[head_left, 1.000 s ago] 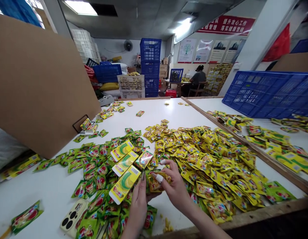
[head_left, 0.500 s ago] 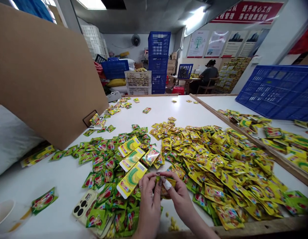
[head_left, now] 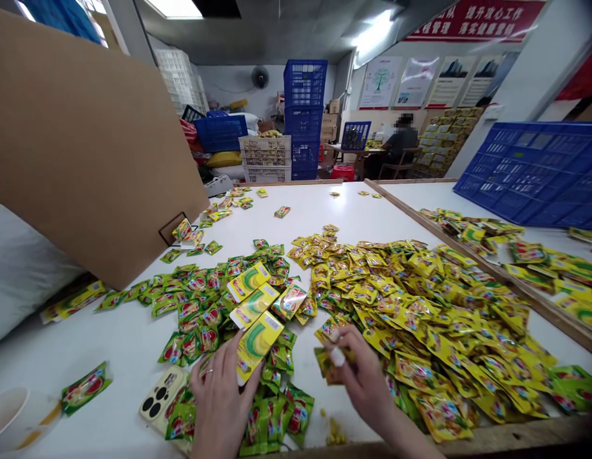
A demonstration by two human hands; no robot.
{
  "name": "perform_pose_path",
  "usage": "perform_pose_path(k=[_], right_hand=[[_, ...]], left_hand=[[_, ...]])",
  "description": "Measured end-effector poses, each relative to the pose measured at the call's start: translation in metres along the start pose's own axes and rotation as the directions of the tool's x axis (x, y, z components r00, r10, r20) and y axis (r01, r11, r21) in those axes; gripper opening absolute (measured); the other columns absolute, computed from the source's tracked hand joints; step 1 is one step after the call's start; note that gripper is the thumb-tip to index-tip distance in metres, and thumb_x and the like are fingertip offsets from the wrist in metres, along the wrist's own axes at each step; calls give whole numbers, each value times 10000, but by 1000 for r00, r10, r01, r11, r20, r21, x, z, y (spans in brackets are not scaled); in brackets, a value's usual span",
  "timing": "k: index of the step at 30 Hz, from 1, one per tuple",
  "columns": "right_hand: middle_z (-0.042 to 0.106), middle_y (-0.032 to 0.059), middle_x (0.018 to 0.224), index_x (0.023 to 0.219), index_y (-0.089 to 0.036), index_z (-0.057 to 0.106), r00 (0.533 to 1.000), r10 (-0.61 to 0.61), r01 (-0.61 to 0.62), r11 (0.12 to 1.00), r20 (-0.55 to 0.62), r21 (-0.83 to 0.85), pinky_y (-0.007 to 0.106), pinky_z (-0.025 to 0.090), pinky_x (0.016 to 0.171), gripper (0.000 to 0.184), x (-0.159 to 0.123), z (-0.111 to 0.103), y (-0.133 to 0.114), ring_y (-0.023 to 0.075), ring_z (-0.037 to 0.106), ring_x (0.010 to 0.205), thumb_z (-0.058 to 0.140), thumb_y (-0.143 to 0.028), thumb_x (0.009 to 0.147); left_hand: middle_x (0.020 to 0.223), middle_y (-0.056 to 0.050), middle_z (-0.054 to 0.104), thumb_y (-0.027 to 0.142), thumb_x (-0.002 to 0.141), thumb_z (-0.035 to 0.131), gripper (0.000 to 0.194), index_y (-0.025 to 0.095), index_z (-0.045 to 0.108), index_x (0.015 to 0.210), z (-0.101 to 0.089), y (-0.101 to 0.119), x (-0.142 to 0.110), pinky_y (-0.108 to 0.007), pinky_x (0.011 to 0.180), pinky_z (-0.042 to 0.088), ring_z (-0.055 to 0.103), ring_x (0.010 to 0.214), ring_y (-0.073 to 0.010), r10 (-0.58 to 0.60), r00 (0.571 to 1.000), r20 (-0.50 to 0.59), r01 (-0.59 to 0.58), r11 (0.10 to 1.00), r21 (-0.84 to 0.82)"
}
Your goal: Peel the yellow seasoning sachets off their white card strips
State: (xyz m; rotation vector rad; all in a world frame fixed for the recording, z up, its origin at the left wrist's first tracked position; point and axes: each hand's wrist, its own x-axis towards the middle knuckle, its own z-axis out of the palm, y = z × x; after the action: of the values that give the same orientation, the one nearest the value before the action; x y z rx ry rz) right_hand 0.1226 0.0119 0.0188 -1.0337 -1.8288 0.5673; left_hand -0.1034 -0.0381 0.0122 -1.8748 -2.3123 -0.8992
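My left hand (head_left: 223,390) closes round the lower end of a flat yellow box (head_left: 260,341), thumb on its right side and fingers on its left. That box is the nearest of three similar yellow ones overlapping in a slanting row on green packets (head_left: 200,312). To the right, my right hand (head_left: 365,382) pinches a yellow packet (head_left: 328,368), slightly blurred, above the white table. A white wrap covers one of its fingertips. Beside that hand spreads a large heap of yellow packets (head_left: 420,319). A packet with a white edge (head_left: 290,301) lies by the boxes.
A phone (head_left: 158,398) lies partly under green packets, near a white cup (head_left: 11,414). Small yellow pellets (head_left: 334,432) are by the wooden front edge. A cardboard sheet (head_left: 85,146) leans at left; a blue crate (head_left: 534,172) stands at right. Another person (head_left: 401,143) sits far behind.
My hands were together over a packet; now they are apart. The left has moved left and down onto the nearest yellow box. The right has shifted slightly right with a yellow packet.
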Motion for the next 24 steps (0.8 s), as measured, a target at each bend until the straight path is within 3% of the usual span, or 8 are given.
perform_pose_path(k=[3,6,8,11,15,17,19,24], right_hand=[[547,201,1132,756,-166,512,909,-347,401,880,231,-256,267,483,536,117,-8,5,-9,158,584,641,423,-155,832],[573,201,1130,791,-162,525,813,-438,565,755,384,-334,255,458,481,106,-4,8,-11,148,560,564,439,-100,792],[577,186,1113,838,-160,525,853,-412,500,821,322,-275,258,468,521,110,3,8,-12,163,576,623,440,-105,794],[586,117,998,824,-181,506,979,-158,154,987,126,44,287,480,692,88,6,11,-22,190,577,815,420,-182,843],[566,13,762,808,-206,508,926,179,-332,805,332,491,253,470,637,159,-5,17,-42,156,545,713,436,-334,870],[574,21,809,816,-198,538,909,186,-374,761,373,531,263,465,674,177,-5,10,-45,164,538,761,484,-364,846],[567,25,836,775,-187,544,945,234,-322,792,229,519,253,454,676,190,2,-5,-42,154,527,764,533,-372,817],[361,-77,524,734,-200,471,949,315,-256,815,-26,519,166,286,387,209,34,-34,-48,68,304,428,533,-379,824]], left_hand=[[1080,-109,633,440,741,556,521,201,469,1195,-10,10,3,-513,930,351,571,999,-293,-97,978,185,149,943,-297],[990,-95,666,436,714,593,490,194,513,1131,-24,21,10,-386,843,464,610,930,-250,-27,887,461,322,752,-576],[1005,-108,657,453,720,594,520,181,502,1154,-29,24,15,-342,796,487,617,903,-236,23,846,532,395,643,-656],[1203,-146,546,537,638,652,798,186,379,1300,-27,26,17,-343,776,495,578,987,-265,50,897,439,343,546,-764],[1319,-110,476,516,615,689,766,215,449,1277,-10,43,10,-375,959,399,422,1216,-296,117,879,462,400,344,-849],[1213,-106,580,529,665,638,584,198,578,1142,-4,54,6,-378,962,399,486,1164,-287,52,823,565,550,174,-817],[1081,-104,654,518,637,667,529,173,625,1036,-3,63,5,-373,918,432,572,1047,-278,-87,788,609,614,46,-788],[726,-34,657,388,496,795,442,139,620,817,-15,84,0,-272,635,479,602,654,-172,-17,706,708,707,79,-703]])
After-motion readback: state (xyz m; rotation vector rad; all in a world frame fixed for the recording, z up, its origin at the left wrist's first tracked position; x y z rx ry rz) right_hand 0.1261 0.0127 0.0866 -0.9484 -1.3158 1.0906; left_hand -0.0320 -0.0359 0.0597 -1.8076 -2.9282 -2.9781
